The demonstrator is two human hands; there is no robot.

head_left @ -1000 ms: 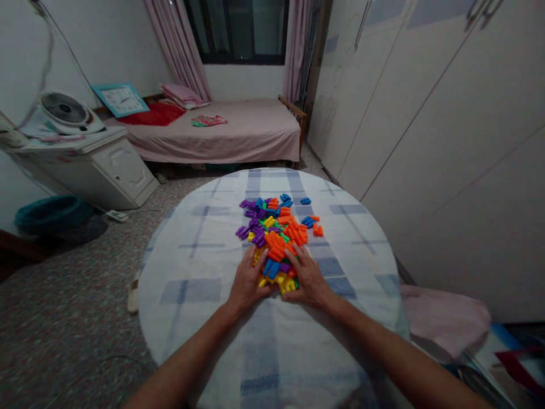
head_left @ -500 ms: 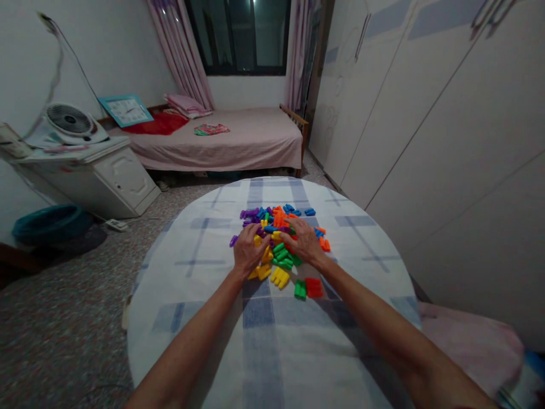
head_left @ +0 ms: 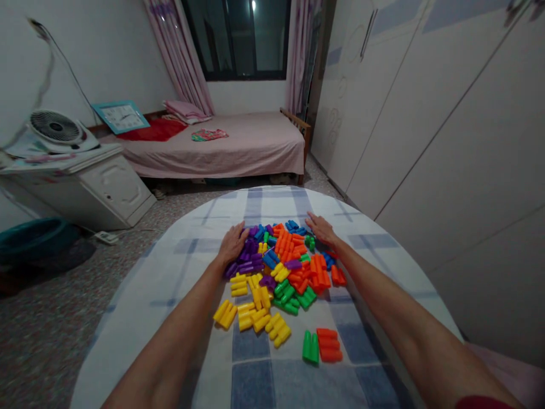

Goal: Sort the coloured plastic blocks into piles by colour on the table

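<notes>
Colourful ribbed plastic building pieces lie in a loose pile on the table. My left hand (head_left: 232, 243) rests at the pile's left edge with fingers stretched out, against the purple pieces (head_left: 251, 258). At the far right edge, my right hand (head_left: 322, 229) is open, fingers extended beside the blue pieces (head_left: 293, 226). Orange pieces (head_left: 289, 244) fill the middle and right of the heap. Green pieces (head_left: 287, 295) and yellow pieces (head_left: 255, 315) lie nearer to me. Apart from the heap, a green piece (head_left: 310, 347) sits next to a red-orange piece (head_left: 329, 345).
A blue-and-white checked cloth covers the round table (head_left: 140, 335). Beyond it stands a bed (head_left: 255, 147) with pink bedding. On the left are a white cabinet (head_left: 114, 193) with a fan (head_left: 57, 128) on top, and a teal basin (head_left: 38, 238). A wardrobe (head_left: 447, 142) lines the right.
Both hands have moved apart from the middle of the pile to its left and right edges. More pieces show, and the camera has come closer to the table.
</notes>
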